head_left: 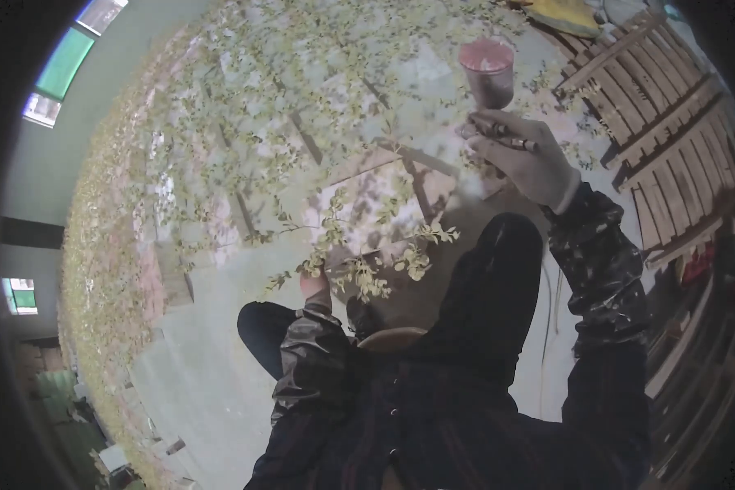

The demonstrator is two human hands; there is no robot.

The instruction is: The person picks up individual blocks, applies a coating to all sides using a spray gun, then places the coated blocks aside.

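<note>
My right hand [527, 155] is raised at the upper right, fingers pressed together just below a dark cup with a pink top [488, 73]. Small dark and pale bits show at its fingers, too unclear to name. Low in the middle, my left hand [314, 284] is mostly covered by a leafy branch [371, 245], and its fingers are hidden. The branch's green leaves spread over the space between my knees, in front of a pale box-like surface [355, 208].
Leafy sprigs [245, 106] cover much of the floor ahead and to the left. Wooden slatted pallets [661, 122] lie at the right, with a yellow bag [563, 15] above them. A round brown rim [390, 338] shows between my legs. Windows [65, 64] are at the far left.
</note>
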